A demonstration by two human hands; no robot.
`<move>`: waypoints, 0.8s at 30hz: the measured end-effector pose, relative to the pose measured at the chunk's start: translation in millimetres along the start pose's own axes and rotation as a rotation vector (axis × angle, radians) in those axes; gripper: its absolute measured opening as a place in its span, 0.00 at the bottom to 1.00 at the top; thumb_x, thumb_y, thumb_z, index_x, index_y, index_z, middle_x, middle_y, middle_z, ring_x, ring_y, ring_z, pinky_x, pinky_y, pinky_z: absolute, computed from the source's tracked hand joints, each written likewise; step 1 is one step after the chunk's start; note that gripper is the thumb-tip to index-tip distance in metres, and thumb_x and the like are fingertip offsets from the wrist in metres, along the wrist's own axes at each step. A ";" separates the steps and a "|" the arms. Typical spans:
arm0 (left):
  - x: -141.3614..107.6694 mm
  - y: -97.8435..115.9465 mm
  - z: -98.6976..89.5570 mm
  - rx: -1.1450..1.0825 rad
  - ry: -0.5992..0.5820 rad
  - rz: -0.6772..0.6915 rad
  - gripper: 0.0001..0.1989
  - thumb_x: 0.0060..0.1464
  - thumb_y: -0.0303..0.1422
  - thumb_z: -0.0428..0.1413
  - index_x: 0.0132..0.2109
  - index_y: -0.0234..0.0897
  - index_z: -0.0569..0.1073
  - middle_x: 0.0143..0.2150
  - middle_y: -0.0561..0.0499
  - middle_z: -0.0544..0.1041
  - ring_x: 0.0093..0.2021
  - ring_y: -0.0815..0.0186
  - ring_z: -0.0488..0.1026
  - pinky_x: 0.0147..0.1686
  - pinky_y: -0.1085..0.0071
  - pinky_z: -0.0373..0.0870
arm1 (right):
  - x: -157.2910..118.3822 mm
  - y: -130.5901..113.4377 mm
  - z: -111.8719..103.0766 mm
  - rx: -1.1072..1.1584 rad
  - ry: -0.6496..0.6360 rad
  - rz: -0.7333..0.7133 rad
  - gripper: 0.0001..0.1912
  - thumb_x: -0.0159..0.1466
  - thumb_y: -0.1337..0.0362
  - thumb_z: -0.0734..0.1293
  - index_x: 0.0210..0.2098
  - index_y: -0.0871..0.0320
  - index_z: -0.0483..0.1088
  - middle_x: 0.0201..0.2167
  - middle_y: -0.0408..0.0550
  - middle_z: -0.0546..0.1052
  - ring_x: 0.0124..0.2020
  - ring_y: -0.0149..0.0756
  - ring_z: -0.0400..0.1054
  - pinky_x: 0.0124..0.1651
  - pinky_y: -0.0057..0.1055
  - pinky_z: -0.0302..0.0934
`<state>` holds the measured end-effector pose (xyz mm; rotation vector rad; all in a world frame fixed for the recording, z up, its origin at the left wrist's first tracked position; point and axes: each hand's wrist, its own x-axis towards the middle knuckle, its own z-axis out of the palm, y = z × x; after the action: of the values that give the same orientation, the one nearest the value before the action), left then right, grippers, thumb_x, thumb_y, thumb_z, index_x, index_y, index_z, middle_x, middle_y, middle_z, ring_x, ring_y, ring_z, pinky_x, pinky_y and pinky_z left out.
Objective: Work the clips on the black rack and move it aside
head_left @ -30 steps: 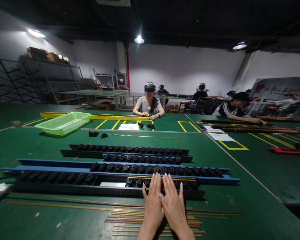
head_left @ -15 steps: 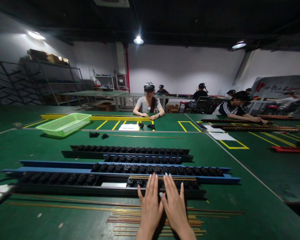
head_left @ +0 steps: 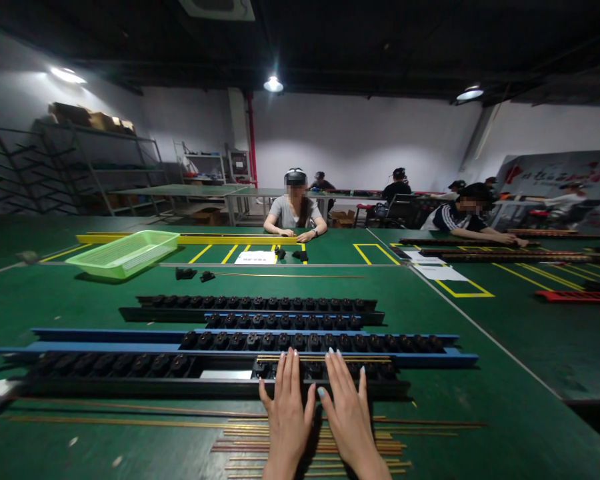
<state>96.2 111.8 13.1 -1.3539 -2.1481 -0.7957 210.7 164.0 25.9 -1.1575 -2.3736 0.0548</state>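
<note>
My left hand lies with fingers stretched out over the nearest black channel, its fingertips at thin brass rods. Beside it, my right hand is laid flat in the same way, fingertips on or just over the rods. Under the rods sit black socket modules, partly hidden by my fingers. More black modules fill the channel's left part, and a pale strip shows in the gap between. Several loose brass and copper-coloured rods lie on the table under my wrists.
Behind the black channel lie a blue channel and a further black one, both with socket modules. A green basket stands at the back left. Across the green table a person sits by a yellow channel; another person works at right.
My left hand has slid left along the rods, widening the gap to my right hand. My right hand has hardly moved. The view has shifted slightly.
</note>
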 end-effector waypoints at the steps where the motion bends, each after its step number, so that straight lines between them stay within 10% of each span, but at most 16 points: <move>1: 1.4 -1.2 -1.3 0.016 0.018 -0.021 0.31 0.61 0.33 0.44 0.68 0.42 0.42 0.64 0.43 0.63 0.64 0.59 0.59 0.64 0.47 0.36 | -0.3 -0.5 0.1 0.000 0.008 -0.004 0.28 0.70 0.52 0.47 0.67 0.50 0.40 0.67 0.46 0.51 0.67 0.39 0.46 0.67 0.56 0.36; 24: 7.3 -23.1 1.4 0.054 0.086 -0.136 0.32 0.62 0.33 0.44 0.68 0.44 0.39 0.63 0.44 0.65 0.62 0.59 0.61 0.62 0.46 0.41 | -0.8 0.0 1.1 0.011 0.010 -0.001 0.28 0.70 0.52 0.47 0.67 0.49 0.39 0.67 0.47 0.53 0.67 0.39 0.46 0.66 0.56 0.37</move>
<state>72.0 109.4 11.8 -1.1357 -2.1954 -0.8265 210.7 163.7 24.6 -1.1492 -2.3617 0.0611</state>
